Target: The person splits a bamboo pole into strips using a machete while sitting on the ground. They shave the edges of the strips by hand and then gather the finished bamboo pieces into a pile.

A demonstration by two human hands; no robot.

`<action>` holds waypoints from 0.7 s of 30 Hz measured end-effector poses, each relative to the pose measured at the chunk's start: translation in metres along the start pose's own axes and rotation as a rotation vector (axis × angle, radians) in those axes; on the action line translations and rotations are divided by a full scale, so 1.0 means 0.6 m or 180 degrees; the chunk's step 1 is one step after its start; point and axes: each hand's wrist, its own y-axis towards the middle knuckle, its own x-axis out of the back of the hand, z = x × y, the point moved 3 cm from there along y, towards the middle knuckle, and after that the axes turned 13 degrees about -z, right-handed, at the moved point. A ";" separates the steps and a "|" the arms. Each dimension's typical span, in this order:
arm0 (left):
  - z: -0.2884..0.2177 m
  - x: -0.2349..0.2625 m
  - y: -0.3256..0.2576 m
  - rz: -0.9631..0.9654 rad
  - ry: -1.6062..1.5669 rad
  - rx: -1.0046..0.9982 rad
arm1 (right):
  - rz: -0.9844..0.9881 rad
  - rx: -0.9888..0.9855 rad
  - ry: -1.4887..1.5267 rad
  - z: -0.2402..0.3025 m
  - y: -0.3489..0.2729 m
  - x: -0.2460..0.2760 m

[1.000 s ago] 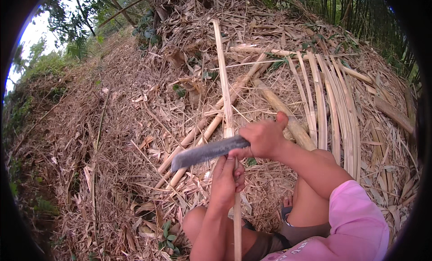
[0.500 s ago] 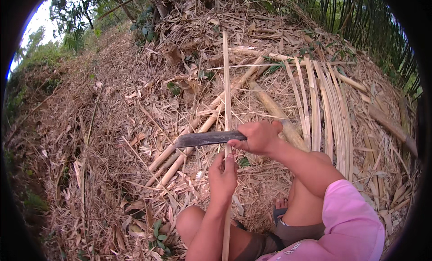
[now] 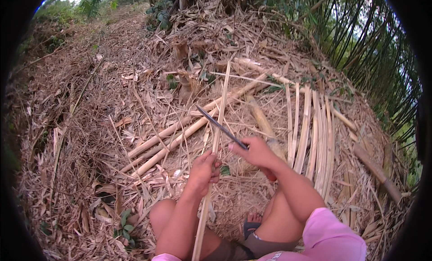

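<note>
My left hand [image 3: 204, 172] is closed around a long, pale bamboo strip [image 3: 223, 99], which runs from below my lap out to the ground ahead. In my right hand [image 3: 256, 152] is a machete [image 3: 220, 127] with a dark blade, gripped by its handle. The blade points up and to the left, its narrow edge toward me, and crosses the strip a little beyond my left hand. Whether the edge touches the strip I cannot tell. The handle is mostly hidden inside my right fist.
Split bamboo strips [image 3: 314, 139] lie side by side on the right, their far ends on a bamboo pole [image 3: 281, 77]. More poles [image 3: 162, 137] lie diagonally across the leaf litter ahead. Cut stumps [image 3: 184, 83] stand beyond, with bamboo stems [image 3: 360, 40] at far right.
The machete has turned from lying flat across the strip to slanting edge-on. My left hand has moved left and a little lower, and the strip now tilts. The whole view has shifted.
</note>
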 end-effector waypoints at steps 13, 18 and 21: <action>-0.046 -0.020 -0.029 0.0054 -0.0052 -0.0370 | -0.0470 0.0612 -0.0035 0.010 -0.046 -0.009; -0.040 -0.009 -0.047 0.0179 -0.0081 -0.0210 | -0.1242 0.1126 -0.0135 0.077 -0.054 0.007; -0.045 -0.012 -0.073 0.0178 -0.0183 -0.0025 | -0.1108 0.1020 -0.0356 0.091 -0.057 0.003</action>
